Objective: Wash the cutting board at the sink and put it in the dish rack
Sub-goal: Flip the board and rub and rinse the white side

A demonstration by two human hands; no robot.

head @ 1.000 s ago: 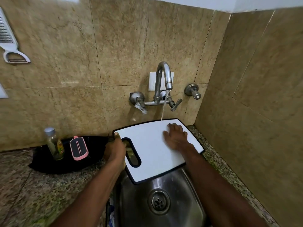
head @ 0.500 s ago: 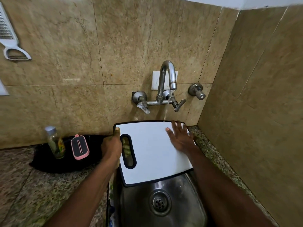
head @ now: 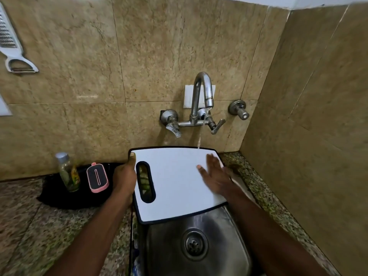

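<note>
- One cutting board (head: 175, 180), white with a dark rim and one oval handle slot, is held over the far half of the steel sink (head: 225, 246), roughly level.
- Left hand (head: 124, 177): clamped on the board's left edge beside the slot, thumb on the top face at the far corner.
- Right hand (head: 216, 177): flat and spread, fingers apart, palm on the board's right part; it grips nothing and shows motion blur.
- One curved tap (head: 203, 92) on the wall runs a thin stream of water (head: 199, 138) onto the board's far edge, near the right hand's fingertips.
- Two lever handles flank the tap; one separate round valve (head: 239, 110) sits to its right.
- One sink drain (head: 194, 245) lies exposed below the board's near edge.
- On the speckled table (head: 39, 226), left of the sink: one black cloth (head: 59, 198) carrying one small bottle (head: 67, 172) and one pink-rimmed dark object (head: 97, 177), both just beside the left hand.
- One grater-peeler (head: 11, 44) hangs on the tiled wall, upper left.
- No dish rack is visible in this view.
</note>
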